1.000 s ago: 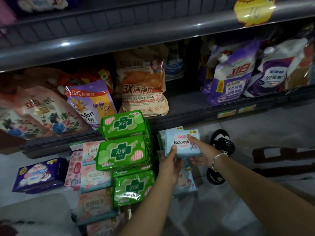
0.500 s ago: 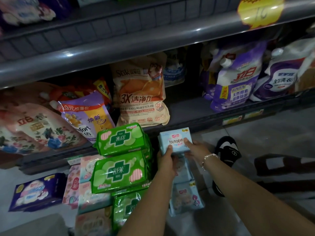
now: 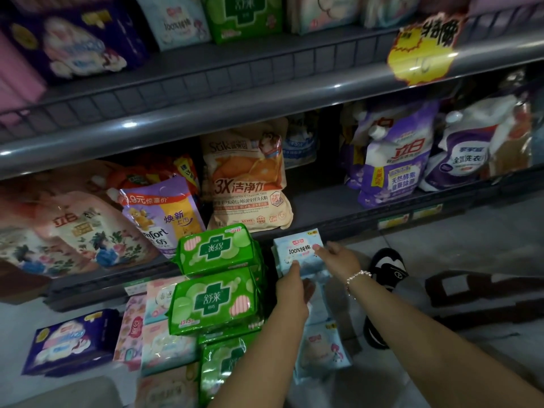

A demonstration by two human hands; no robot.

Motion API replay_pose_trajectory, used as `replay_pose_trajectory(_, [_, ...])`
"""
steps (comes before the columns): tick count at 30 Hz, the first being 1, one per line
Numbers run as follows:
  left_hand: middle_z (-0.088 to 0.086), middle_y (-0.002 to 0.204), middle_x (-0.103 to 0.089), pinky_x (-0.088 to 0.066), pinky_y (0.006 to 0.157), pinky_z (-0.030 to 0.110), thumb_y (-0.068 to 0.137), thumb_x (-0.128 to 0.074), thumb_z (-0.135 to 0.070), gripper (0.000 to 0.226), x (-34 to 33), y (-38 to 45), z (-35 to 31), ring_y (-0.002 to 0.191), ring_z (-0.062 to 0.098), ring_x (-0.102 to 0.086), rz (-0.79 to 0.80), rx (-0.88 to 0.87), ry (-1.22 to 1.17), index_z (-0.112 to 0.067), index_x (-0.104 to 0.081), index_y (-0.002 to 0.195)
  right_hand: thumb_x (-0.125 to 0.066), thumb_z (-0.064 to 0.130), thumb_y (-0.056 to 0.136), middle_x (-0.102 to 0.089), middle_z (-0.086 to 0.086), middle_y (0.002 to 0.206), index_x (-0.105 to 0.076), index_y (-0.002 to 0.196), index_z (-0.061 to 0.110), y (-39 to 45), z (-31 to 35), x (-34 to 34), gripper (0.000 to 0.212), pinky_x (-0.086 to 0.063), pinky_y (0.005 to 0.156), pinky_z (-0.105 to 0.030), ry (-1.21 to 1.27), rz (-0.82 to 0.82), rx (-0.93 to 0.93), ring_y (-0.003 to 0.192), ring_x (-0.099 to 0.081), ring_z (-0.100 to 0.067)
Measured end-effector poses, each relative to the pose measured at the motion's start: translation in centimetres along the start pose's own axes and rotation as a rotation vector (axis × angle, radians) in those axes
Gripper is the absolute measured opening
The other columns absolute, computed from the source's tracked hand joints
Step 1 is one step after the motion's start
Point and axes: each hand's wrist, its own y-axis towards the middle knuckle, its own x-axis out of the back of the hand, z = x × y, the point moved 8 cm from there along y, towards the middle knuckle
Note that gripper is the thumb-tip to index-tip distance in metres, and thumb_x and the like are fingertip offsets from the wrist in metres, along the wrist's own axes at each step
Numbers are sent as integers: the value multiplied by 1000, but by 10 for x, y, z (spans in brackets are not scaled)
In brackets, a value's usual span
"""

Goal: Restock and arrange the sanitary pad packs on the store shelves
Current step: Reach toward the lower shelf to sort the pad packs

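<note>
Both of my hands hold a light-blue sanitary pad pack [image 3: 297, 251] just below the front of the lowest shelf. My left hand [image 3: 293, 285] grips its lower edge. My right hand [image 3: 335, 259] pinches its right side. More light-blue packs [image 3: 322, 348] lie stacked on the floor beneath it. To the left stands a pile of green packs [image 3: 216, 298], then pink packs [image 3: 154, 301] and a dark-blue pack [image 3: 69, 341]. The upper shelf [image 3: 235, 75] carries several pad packs, among them a light-blue one [image 3: 176, 20] and a green one [image 3: 244, 16].
The lower shelf holds detergent pouches: an orange one [image 3: 247, 184], purple ones [image 3: 396, 160] and floral ones [image 3: 79, 228]. A yellow price tag [image 3: 422, 54] hangs from the upper shelf edge. A black-and-white sandal [image 3: 385, 269] is on the floor to the right.
The view has tilted up, bringing the upper shelf with its pad packs into sight. Both hands have lifted the light-blue pack slightly higher above the stack.
</note>
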Motion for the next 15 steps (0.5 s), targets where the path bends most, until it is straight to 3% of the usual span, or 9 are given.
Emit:
replay_pose_trajectory(3, [10,93,-59,-51,63,28,97,-54,-21,20,-2,-23,-17,78,20,-58,-6,-114,55,-7,-56,112,-59,32,93,-63,-2,122,-59,124,9,-17,28,8,38,-43,85,-22,-56,-51,144,113,-59,-22])
replay_pose_trajectory(6, [12,123,-58,-51,88,37,97,-52,-21,36,-2,-51,-59,106,29,-59,-51,-461,312,-3,-49,128,-60,32,92,-56,-7,136,-53,135,10,-45,67,21,49,-37,106,-32,-139,-166,322,126,-51,-25])
replay_pose_trajectory(8, [8,130,-52,-44,97,35,97,-51,-20,42,-6,-90,-97,117,26,-54,-72,-732,524,-6,-45,136,-58,31,94,-54,-6,138,-51,137,12,-70,103,30,47,-34,106,-33,-255,-233,497,128,-47,-26])
replay_pose_trajectory(12, [9,136,-42,-37,99,30,96,-50,-18,45,-15,-162,-161,121,24,-47,-65,-1134,838,-11,-41,140,-64,23,90,-64,-9,124,-59,129,11,-121,173,59,41,-43,96,-40,-363,-433,810,114,-56,-31])
replay_pose_trajectory(15, [7,138,-40,-33,95,21,96,-50,-17,43,-23,-203,-207,121,20,-45,-78,-1303,947,-12,-43,138,-63,26,89,-67,-9,117,-61,127,12,-140,216,80,41,-45,92,-41,-401,-508,913,109,-58,-31])
